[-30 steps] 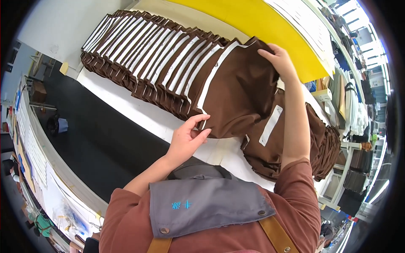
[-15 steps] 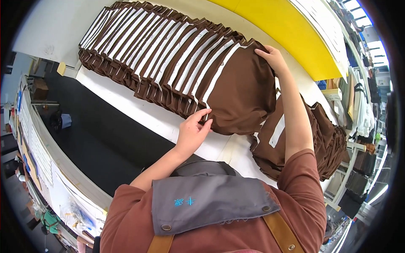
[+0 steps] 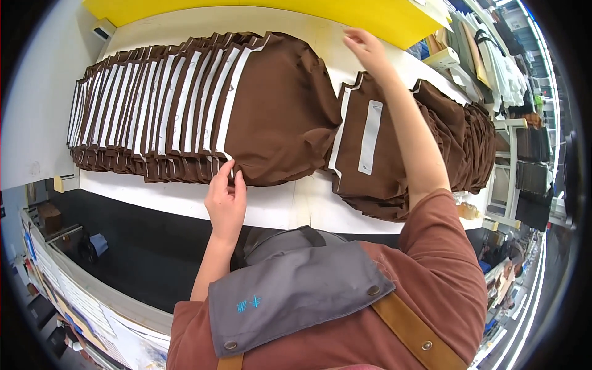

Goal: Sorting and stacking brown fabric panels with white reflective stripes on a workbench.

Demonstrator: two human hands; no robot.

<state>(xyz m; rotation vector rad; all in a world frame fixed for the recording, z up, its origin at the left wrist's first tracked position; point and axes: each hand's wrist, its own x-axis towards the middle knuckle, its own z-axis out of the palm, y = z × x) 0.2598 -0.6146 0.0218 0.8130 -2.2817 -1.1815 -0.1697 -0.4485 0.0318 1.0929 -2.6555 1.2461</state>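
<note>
A long row of overlapping brown fabric pieces point(image 3: 154, 114) with white edge strips lies across the left of the table. At its right end, the top brown fabric piece point(image 3: 280, 105) spreads out in loose folds. My left hand point(image 3: 225, 200) pinches this piece's near corner, at the lower end of its white strip, between thumb and fingers. Above the table, beyond a second pile of brown fabric pieces point(image 3: 444, 135), my right hand point(image 3: 368, 52) is open and holds nothing. A white rectangular patch point(image 3: 370, 135) shows on that pile's left piece, partly covered by my right forearm.
The white table point(image 3: 271, 206) carries both piles. A yellow panel point(image 3: 259, 13) borders its far side. Light garments point(image 3: 493, 55) hang at the right beside a pale rack frame point(image 3: 509, 166). A black surface point(image 3: 142, 240) runs below the table's near edge.
My right hand has let go of the top piece's far edge and moved away to the right. My left hand stays at the near corner. The whole view has turned and shifted.
</note>
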